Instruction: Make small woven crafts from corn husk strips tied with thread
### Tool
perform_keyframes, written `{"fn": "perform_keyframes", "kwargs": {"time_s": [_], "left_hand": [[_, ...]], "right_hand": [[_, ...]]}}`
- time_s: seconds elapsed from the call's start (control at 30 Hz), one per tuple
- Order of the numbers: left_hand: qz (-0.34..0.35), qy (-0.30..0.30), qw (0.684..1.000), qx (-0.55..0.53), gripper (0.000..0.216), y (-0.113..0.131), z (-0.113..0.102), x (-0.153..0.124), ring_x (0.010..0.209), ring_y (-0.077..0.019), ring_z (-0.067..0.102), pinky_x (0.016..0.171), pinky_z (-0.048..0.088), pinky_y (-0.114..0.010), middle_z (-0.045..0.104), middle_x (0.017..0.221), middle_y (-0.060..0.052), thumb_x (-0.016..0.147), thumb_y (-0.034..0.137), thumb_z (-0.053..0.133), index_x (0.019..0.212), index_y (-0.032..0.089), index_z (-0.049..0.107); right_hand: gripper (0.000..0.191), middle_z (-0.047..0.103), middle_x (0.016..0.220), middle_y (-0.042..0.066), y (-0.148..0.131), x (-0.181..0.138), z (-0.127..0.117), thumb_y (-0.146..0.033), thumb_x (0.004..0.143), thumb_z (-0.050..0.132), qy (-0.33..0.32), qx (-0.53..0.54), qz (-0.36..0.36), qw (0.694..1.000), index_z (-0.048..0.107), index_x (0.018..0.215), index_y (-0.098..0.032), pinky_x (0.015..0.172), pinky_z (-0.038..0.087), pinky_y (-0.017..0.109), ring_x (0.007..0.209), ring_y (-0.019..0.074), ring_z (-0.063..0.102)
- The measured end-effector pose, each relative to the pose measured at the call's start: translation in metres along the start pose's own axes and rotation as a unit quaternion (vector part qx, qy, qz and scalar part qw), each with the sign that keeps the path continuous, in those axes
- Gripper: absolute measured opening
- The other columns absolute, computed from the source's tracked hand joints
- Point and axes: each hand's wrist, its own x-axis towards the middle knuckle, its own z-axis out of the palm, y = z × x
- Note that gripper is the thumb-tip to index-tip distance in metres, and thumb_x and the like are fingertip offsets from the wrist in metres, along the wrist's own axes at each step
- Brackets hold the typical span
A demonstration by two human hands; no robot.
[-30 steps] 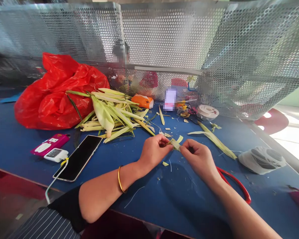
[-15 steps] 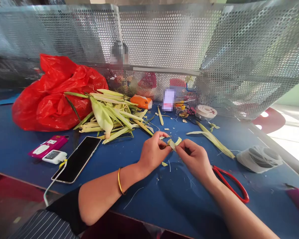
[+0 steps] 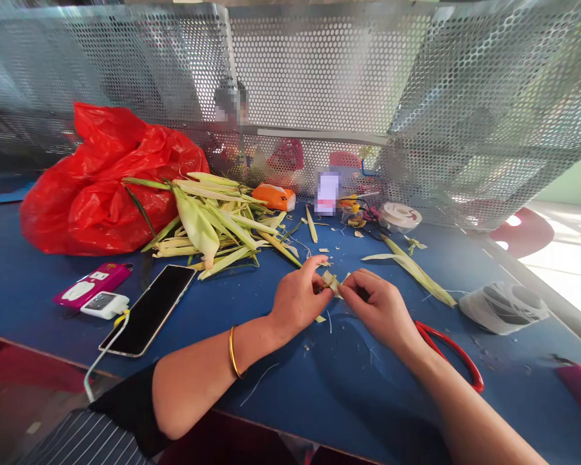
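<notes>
My left hand (image 3: 301, 295) pinches a small folded piece of pale corn husk (image 3: 330, 281) between thumb and fingers. From the other side, the thumb and forefinger of my right hand (image 3: 375, 302) grip the same piece, and the two hands are close together just above the blue table (image 3: 281, 413). Small husk scraps and bits of white thread lie around them. Beyond my left hand spreads a heap of green and yellow corn husks (image 3: 223, 219). Red-handled scissors (image 3: 458, 355) lie partly hidden under my right forearm.
A red plastic bag (image 3: 106, 187) stands at the left, behind a black phone (image 3: 150, 310) and a purple power bank (image 3: 94, 284). A spool of white thread (image 3: 503, 309) and a long husk strip (image 3: 419, 271) lie right. A perforated metal screen (image 3: 314, 71) closes off the back.
My fingers have shifted slightly on the husk piece, and its upright pale end has folded down between them. The hands stay in nearly the same place.
</notes>
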Motion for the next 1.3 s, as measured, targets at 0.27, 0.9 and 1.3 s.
{"fn": "perform_keyframes", "kwargs": {"time_s": [0.27, 0.9, 1.3], "left_hand": [[0.045, -0.06, 0.992, 0.099, 0.079, 0.001, 0.003, -0.005, 0.072, -0.0186, 0.066, 0.065, 0.044, -0.026, 0.071, 0.075, 0.001, 0.079, 0.02, 0.056, 0.152, 0.021, 0.026], [-0.022, -0.22, 0.972, -0.081, 0.014, 0.003, 0.002, -0.003, 0.051, -0.0118, 0.057, 0.053, 0.041, -0.023, 0.062, 0.058, 0.002, 0.073, 0.019, 0.059, 0.081, 0.017, 0.071], [-0.097, -0.401, 0.89, -0.197, 0.01, 0.006, -0.002, -0.003, 0.046, -0.0075, 0.054, 0.05, 0.042, -0.019, 0.062, 0.056, 0.002, 0.074, 0.021, 0.064, 0.067, 0.016, 0.068]], "right_hand": [[0.029, 0.055, 0.055, -0.004, 0.008, 0.003, 0.008, -0.046, 0.088, 0.051, -0.04, 0.141, 0.11, 0.983, 0.064, 0.092, -0.02, 0.053, 0.04, 0.027, 0.051, 0.015, 0.053], [0.027, 0.062, 0.062, -0.002, 0.003, 0.005, 0.004, -0.044, 0.08, 0.067, 0.033, 0.283, 0.085, 0.955, 0.057, 0.076, -0.02, 0.053, 0.045, 0.024, 0.053, 0.0115, 0.055], [0.025, 0.065, 0.064, -0.001, -0.003, 0.005, 0.0, -0.041, 0.077, 0.069, 0.043, 0.364, 0.107, 0.924, 0.057, 0.074, -0.02, 0.054, 0.05, 0.026, 0.051, 0.0116, 0.059]]}}
